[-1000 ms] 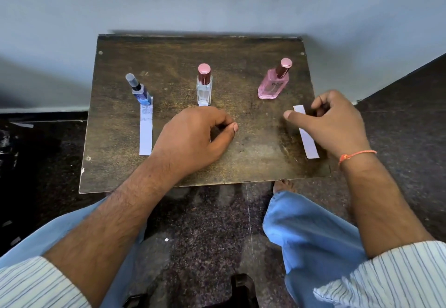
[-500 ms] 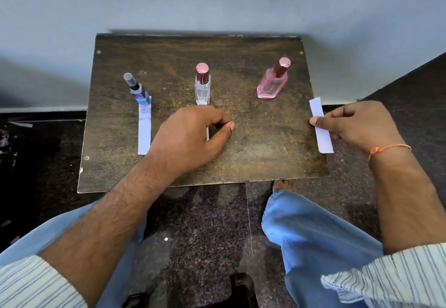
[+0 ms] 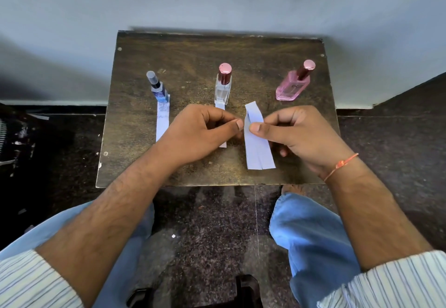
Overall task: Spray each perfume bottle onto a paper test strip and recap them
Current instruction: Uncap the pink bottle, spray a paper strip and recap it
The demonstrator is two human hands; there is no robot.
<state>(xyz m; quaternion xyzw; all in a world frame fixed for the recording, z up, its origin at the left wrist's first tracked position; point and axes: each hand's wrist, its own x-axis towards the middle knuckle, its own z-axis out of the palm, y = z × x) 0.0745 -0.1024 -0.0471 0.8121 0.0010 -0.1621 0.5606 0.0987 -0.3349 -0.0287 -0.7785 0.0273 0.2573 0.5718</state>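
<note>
Brought from tabletop (image 3: 313,167) edge to centre: paper strip (image 3: 257,143), now pinched by both grips, right hand (image 3: 301,136) and left hand (image 3: 200,131) (apparently two strips, being separated).

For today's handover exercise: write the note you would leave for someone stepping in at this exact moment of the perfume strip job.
Right hand pinches paper strips above the table; they look like two.
Left hand pinches their edge.
Blue bottle, clear bottle and pink bottle stand in a row, all capped.
A strip lies in front of the blue bottle; another, half hidden by the left hand, in front of the clear one. None by the pink.
Whether anything has been sprayed cannot be told.
Left: probably lay a strip by the pink bottle.
</note>
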